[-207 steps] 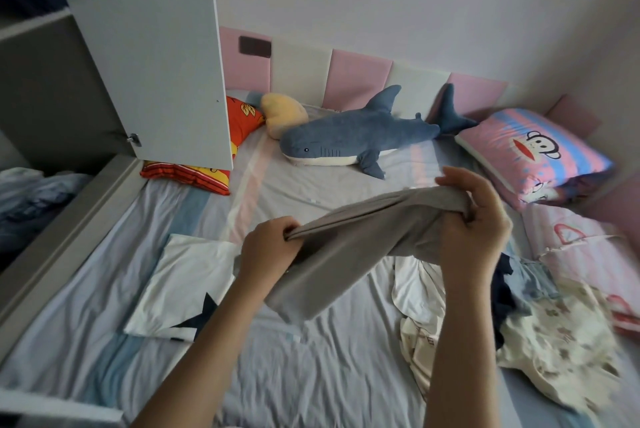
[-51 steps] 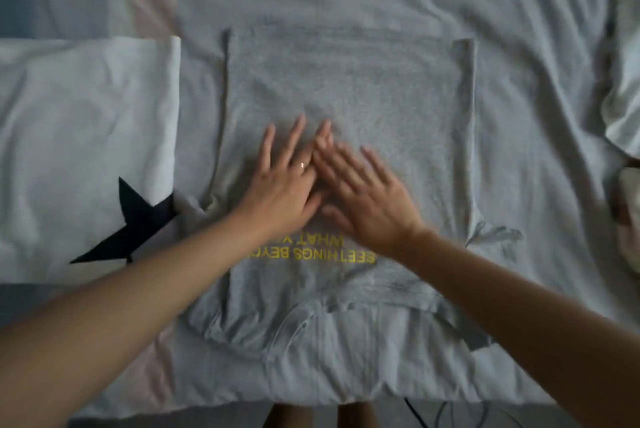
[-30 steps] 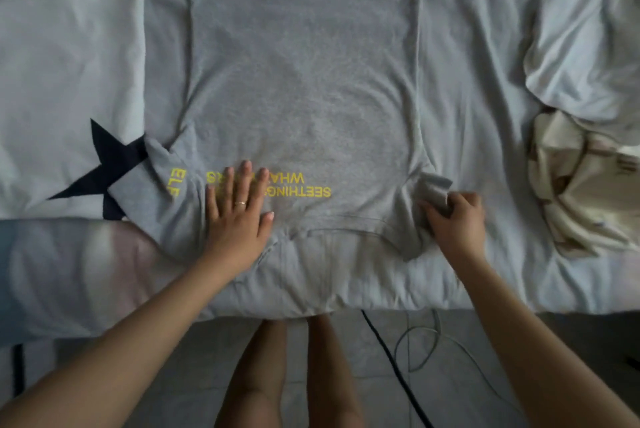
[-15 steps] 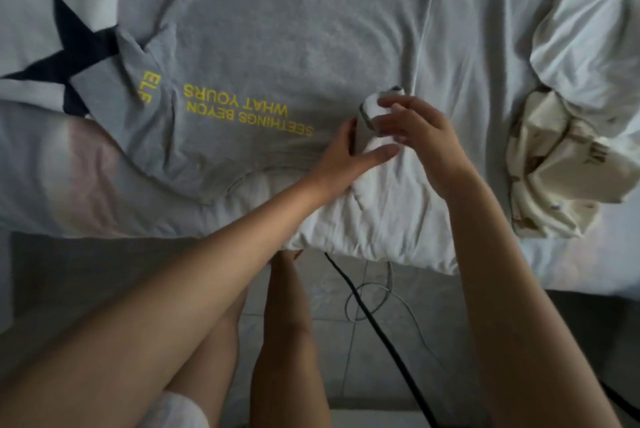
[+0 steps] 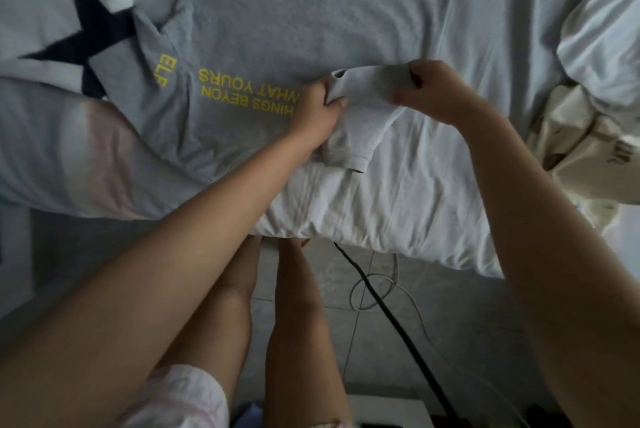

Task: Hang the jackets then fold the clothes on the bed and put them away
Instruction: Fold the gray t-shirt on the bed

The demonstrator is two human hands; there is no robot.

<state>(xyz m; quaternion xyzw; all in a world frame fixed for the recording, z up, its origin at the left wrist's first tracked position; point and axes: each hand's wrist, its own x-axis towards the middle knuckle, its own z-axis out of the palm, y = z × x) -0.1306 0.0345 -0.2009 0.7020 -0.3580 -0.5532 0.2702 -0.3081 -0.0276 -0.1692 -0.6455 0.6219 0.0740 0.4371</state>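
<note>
L hand (image 5: 317,109), R hand (image 5: 433,91) grip tee sleeve (image 5: 369,83)

Left hand (image 5: 320,109) and right hand (image 5: 431,91) pinch the grey T-shirt's (image 5: 294,12) sleeve (image 5: 367,105) on the bed (image 5: 398,206).

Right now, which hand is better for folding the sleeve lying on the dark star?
Left, probably. The left hand sits nearer that grey T-shirt sleeve; the right hand is farther away. Both grip the other sleeve.
</note>
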